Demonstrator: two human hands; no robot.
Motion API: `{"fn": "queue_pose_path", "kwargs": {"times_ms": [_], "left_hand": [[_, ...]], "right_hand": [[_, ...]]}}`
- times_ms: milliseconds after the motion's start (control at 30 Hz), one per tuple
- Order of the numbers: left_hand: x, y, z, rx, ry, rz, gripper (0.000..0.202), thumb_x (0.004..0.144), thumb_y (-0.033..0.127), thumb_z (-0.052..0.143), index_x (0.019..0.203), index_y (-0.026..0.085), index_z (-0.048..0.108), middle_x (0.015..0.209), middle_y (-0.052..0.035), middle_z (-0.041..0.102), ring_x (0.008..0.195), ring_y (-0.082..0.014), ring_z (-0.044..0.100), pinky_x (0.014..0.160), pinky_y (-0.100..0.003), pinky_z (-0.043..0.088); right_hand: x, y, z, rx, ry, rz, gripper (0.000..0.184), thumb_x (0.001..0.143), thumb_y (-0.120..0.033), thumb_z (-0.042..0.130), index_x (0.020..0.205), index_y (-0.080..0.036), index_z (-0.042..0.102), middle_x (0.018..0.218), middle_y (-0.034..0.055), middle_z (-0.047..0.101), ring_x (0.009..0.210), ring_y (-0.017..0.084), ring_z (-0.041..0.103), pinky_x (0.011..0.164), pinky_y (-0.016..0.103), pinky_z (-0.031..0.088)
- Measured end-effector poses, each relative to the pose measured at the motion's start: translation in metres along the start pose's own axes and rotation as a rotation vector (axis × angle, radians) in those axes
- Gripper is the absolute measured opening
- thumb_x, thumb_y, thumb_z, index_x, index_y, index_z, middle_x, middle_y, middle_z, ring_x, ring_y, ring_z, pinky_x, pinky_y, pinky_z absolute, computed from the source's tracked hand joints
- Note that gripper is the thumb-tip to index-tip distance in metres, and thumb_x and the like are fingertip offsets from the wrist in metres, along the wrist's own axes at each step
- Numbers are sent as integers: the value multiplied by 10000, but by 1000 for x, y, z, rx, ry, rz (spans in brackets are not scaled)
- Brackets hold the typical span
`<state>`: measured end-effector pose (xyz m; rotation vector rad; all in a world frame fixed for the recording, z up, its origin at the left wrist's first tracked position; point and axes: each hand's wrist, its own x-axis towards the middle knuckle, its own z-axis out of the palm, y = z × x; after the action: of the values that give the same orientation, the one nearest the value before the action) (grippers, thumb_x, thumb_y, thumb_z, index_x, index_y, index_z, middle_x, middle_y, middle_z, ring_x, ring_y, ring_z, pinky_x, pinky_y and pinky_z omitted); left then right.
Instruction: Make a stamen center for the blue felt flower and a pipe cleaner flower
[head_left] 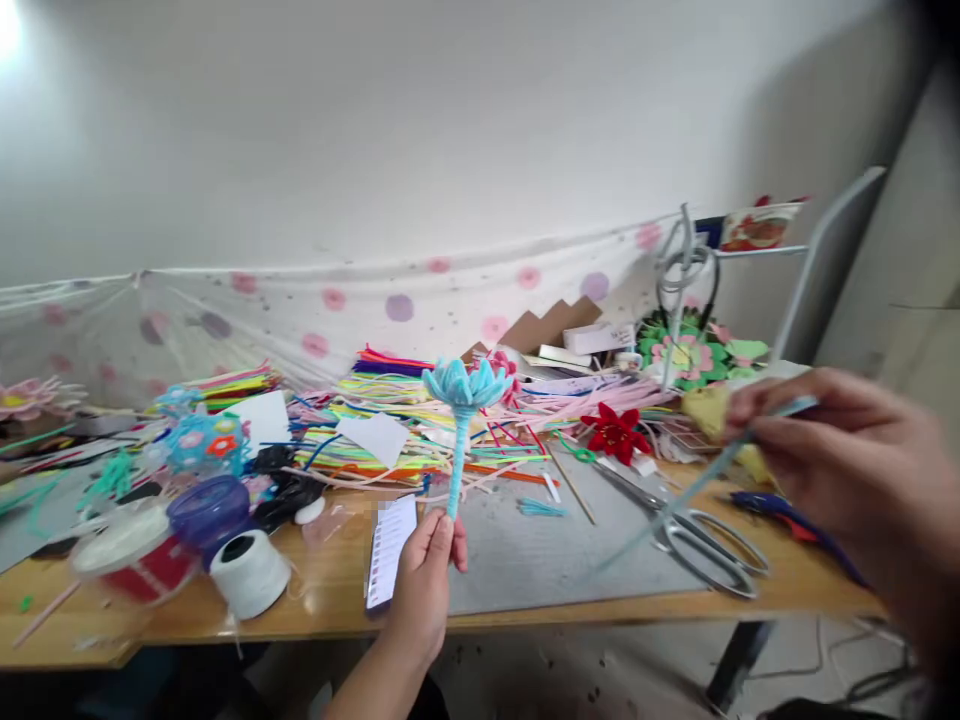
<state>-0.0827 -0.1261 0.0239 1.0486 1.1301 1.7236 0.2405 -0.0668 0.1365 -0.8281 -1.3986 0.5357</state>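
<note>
From the head camera, the left hand [424, 590] is rising from below the bench [225, 620] edge, its fingers [442, 530] closing tight around the bottom of a blue flower [465, 385] made of fuzzy pipe cleaner. The flower's stem is standing nearly upright, leaning slightly right, with the bloom pointing up and the grip at the very foot of the stem.

The right hand [847, 470] is hovering blurred at the right edge, its fingers [757, 410] pinching the upper end of a pale blue strand [697, 485]. That strand is slanting down and left from the pinch, passing over the scissors [705, 545] lying on the grey mat [525, 560].

Behind the flower a pile of coloured pipe cleaners [390, 420] is lying, and a red flower [615, 430] is sitting right of it.
</note>
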Motion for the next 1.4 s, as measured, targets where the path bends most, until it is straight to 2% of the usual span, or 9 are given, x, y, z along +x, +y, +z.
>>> {"fn": "queue_pose_path", "kwargs": {"times_ms": [67, 133, 267, 367, 567, 767, 867, 1167, 1400], "left_hand": [[-5, -1, 27, 8, -68, -14, 317, 803, 448, 573, 678, 157, 571, 559, 18, 506, 541, -104, 434, 561, -242, 330], [-11, -1, 55, -31, -156, -58, 312, 813, 435, 561, 672, 157, 562, 573, 12, 517, 548, -111, 451, 565, -250, 349], [-22, -6, 110, -208, -376, -228, 285, 824, 395, 561, 669, 157, 534, 713, -40, 616, 728, -163, 567, 743, -312, 426], [-25, -16, 144, -313, -499, -375, 274, 827, 380, 565, 676, 158, 510, 781, -49, 643, 772, -179, 605, 798, -347, 437], [-18, -42, 185, -359, -561, -475, 208, 816, 349, 593, 759, 162, 523, 752, 8, 605, 622, -119, 593, 626, -266, 470], [0, -63, 199, -312, -674, -502, 220, 884, 339, 477, 751, 166, 508, 605, 29, 537, 472, -93, 524, 496, -229, 424], [6, -68, 202, -334, -700, -532, 229, 883, 343, 478, 743, 164, 501, 604, 32, 527, 447, -73, 483, 463, -210, 400], [17, -86, 197, -227, -669, -491, 204, 853, 371, 534, 819, 171, 516, 607, 41, 523, 450, -44, 419, 440, -171, 317], [17, -94, 187, -154, -738, -471, 269, 866, 412, 499, 761, 165, 493, 623, 22, 568, 443, -41, 422, 460, -185, 285]], "right_hand": [[-16, 4, 8, 187, -84, 72, 125, 617, -351, 733, 611, -329, 610, 689, 42, 597, 630, 172, 571, 551, 346, 463], [-30, 13, 14, 280, -201, 193, 125, 616, -270, 727, 630, -279, 602, 684, 22, 602, 608, 154, 562, 545, 316, 472], [-54, 32, 16, 347, -357, 411, 159, 623, -232, 685, 641, -206, 529, 635, -17, 578, 534, 117, 542, 513, 267, 454], [-64, 44, 12, 295, -383, 452, 148, 620, -212, 671, 641, -184, 527, 608, -36, 537, 543, 96, 524, 530, 232, 430], [-67, 69, -1, 286, -359, 505, 211, 663, -272, 685, 678, -177, 496, 621, -48, 508, 461, 77, 498, 455, 218, 429], [-61, 87, -9, 465, -440, 547, 309, 698, -377, 697, 725, -193, 451, 523, -33, 581, 465, 156, 602, 498, 294, 489], [-56, 91, -11, 434, -440, 574, 330, 685, -409, 705, 728, -191, 461, 522, -19, 602, 498, 176, 626, 531, 314, 502], [-46, 100, -4, 267, -400, 576, 263, 753, -403, 630, 767, -163, 525, 608, 15, 625, 568, 163, 625, 601, 309, 487], [-40, 106, 7, 268, -290, 631, 246, 732, -382, 658, 722, -162, 549, 580, -26, 580, 503, 99, 540, 494, 221, 419]]}}
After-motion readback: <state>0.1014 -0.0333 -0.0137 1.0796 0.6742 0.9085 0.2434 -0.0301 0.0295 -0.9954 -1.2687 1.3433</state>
